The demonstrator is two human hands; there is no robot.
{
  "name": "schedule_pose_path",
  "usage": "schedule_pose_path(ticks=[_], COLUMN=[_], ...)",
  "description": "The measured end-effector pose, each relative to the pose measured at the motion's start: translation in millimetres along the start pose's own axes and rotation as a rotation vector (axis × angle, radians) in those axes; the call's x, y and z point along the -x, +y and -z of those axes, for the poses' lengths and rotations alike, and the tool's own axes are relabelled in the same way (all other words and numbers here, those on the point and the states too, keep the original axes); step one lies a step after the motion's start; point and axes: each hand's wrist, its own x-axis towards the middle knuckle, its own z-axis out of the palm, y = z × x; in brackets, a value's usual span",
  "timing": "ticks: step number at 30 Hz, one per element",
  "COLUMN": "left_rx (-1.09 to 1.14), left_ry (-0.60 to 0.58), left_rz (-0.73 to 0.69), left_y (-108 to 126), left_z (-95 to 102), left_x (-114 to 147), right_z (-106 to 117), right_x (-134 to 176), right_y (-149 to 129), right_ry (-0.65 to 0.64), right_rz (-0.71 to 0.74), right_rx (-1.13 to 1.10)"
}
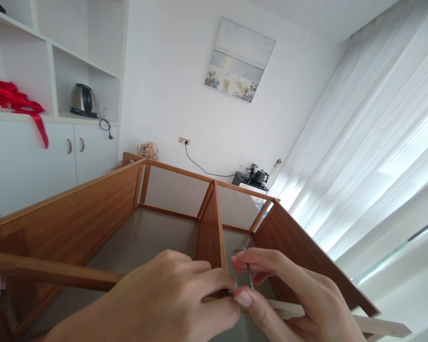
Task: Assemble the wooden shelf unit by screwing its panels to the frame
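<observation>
A wooden cabinet frame (74,223) lies open toward me, brown panels with a grey back and a central divider (210,228). My right hand (292,294) pinches a small metal hex key (248,273), its short arm pointing left at the top. My left hand (164,299) rests at the near end of the divider, fingertips touching the right thumb beside the key's lower end. What the key's tip enters is hidden by my fingers.
White cupboards with shelves (39,142) stand at left, holding an electric kettle (82,100) and red ribbon (17,102). A framed picture (238,59) hangs on the far wall. A black tea tray (251,178) sits behind the frame. Sheer curtains (371,156) fill the right.
</observation>
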Motion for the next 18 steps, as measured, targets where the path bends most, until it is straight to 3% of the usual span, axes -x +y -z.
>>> schedule_pose_path(ticks=[11,18], left_rx=[-0.040,-0.088], left_ry=[0.001,0.005], left_rz=[0.041,0.037], left_y=[6,7], left_z=[0.6,1.4], left_x=[-1,2], right_z=[-13,0], right_x=[-9,-2], right_y=[16,13], right_ry=[-0.266,-0.269], right_rz=[0.008,-0.023], right_rx=[-0.054,-0.038])
